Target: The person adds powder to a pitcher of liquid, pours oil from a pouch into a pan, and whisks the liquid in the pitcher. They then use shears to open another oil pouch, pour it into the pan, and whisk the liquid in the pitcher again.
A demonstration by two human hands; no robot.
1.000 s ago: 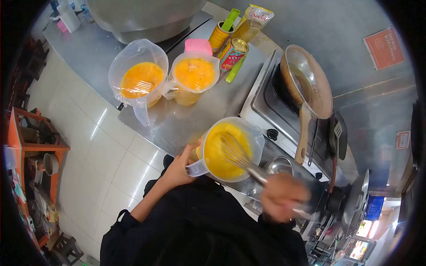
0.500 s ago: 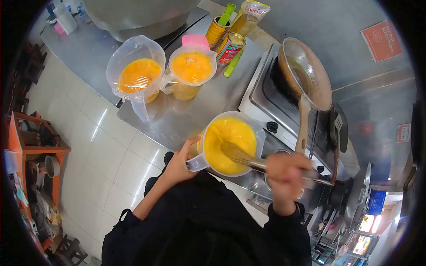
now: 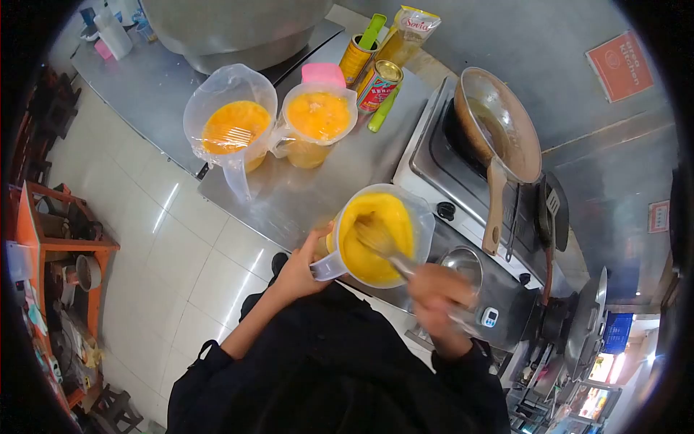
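Observation:
My left hand [image 3: 298, 273] is closed round the handle side of a translucent plastic measuring jug [image 3: 423, 218] on the steel counter. Bright yellow liquid, looking like beaten egg, fills much of this jug. In my right hand [image 3: 441, 295] is a metal whisk [image 3: 387, 249], its wires dipped in the liquid and blurred by motion. Farther back on the counter stand two more jugs, a larger jug [image 3: 196, 108] and a smaller jug [image 3: 350, 130], both holding orange-yellow liquid. Clear plastic film seems to cover them.
Right of the jug is a gas stove [image 3: 423, 170] with a tilted frying pan [image 3: 531, 137]. A steel bowl [image 3: 471, 262] and small digital device [image 3: 490, 317] lie near my right hand. Behind stand a red can [image 3: 376, 88], a yellow can [image 3: 354, 61] and a bag [image 3: 416, 29].
My right hand has moved left and down with the whisk, whose wires have shifted within the liquid. The steel bowl and digital device now show more. My left hand keeps its hold.

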